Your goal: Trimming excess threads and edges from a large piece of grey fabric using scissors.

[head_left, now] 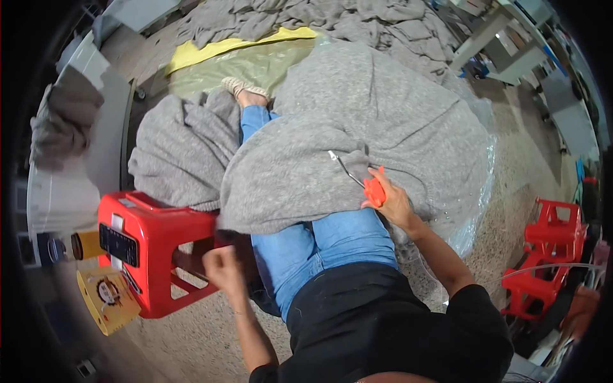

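Observation:
My right hand [397,205] is wrapped around the orange-red handle of a small tool [373,191]. Its thin, bent metal shaft ends in a pale tip over the grey knit fabric [287,172] spread across my lap. I cannot make out what kind of tool it is. My left hand [222,267] hangs apart from the fabric, beside the red plastic stool [156,255]. Its fingers are curled and slightly blurred; anything inside them is hidden.
A phone [119,245] rests at the stool's left side, near a yellow box [107,300]. More grey knit fabric [396,25] is heaped at the back, behind a yellow sheet [198,57]. Other red stools [539,281] stand at the right. A white bin [83,185] holding dark fabric is at left.

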`<move>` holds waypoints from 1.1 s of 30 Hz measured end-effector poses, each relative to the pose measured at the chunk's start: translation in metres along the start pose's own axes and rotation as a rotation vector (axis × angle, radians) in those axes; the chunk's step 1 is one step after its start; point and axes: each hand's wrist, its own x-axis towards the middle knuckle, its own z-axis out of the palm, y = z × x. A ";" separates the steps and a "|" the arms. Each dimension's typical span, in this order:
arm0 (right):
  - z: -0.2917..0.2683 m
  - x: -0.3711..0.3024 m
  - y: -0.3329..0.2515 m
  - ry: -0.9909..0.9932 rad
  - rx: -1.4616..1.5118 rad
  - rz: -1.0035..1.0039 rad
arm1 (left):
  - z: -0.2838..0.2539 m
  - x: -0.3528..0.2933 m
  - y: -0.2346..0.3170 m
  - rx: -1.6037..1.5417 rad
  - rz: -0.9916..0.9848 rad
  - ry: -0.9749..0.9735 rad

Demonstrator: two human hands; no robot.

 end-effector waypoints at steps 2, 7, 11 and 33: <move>0.019 -0.001 0.010 0.051 -0.029 0.026 | 0.028 -0.026 0.009 -0.259 -0.520 -0.671; 0.017 -0.002 0.005 0.082 0.053 -0.038 | 0.125 -0.050 -0.020 -0.718 -0.756 -0.536; 0.030 -0.018 0.007 0.016 0.013 -0.196 | 0.146 -0.033 -0.035 -0.933 -0.400 -0.348; -0.081 0.044 -0.088 -0.117 -0.260 0.232 | 0.102 0.099 0.025 -1.072 -0.582 -0.582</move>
